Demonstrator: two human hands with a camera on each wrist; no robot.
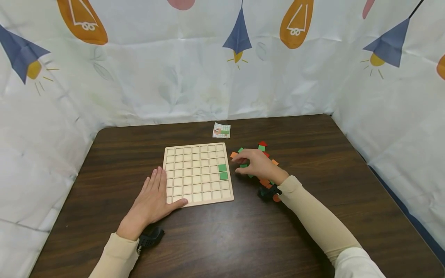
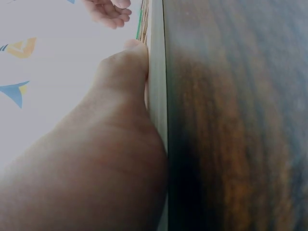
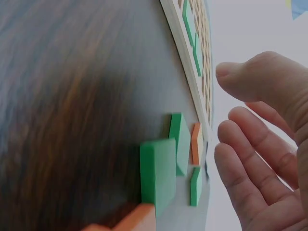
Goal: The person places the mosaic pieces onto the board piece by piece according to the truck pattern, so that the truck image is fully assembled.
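Note:
A pale wooden grid board (image 1: 187, 170) lies on the table with two green square tiles (image 1: 223, 175) in its right-hand column. My left hand (image 1: 151, 200) rests flat along the board's left edge, its thumb over the near edge. Above loose coloured pieces to the right of the board hovers my right hand (image 1: 259, 164). Its fingers are loosely bent and the thumb stands apart. In the right wrist view nothing shows between thumb and fingers. Green pieces (image 3: 163, 168) and an orange piece (image 3: 196, 144) lie beneath; the right hand partly hides the pile in the head view.
A small printed card (image 1: 221, 130) with a coloured grid pattern lies behind the board. Red pieces (image 1: 262, 143) lie at the pile's far side. The dark wooden table (image 1: 222, 239) ends at a patterned white cloth (image 1: 167, 77) behind.

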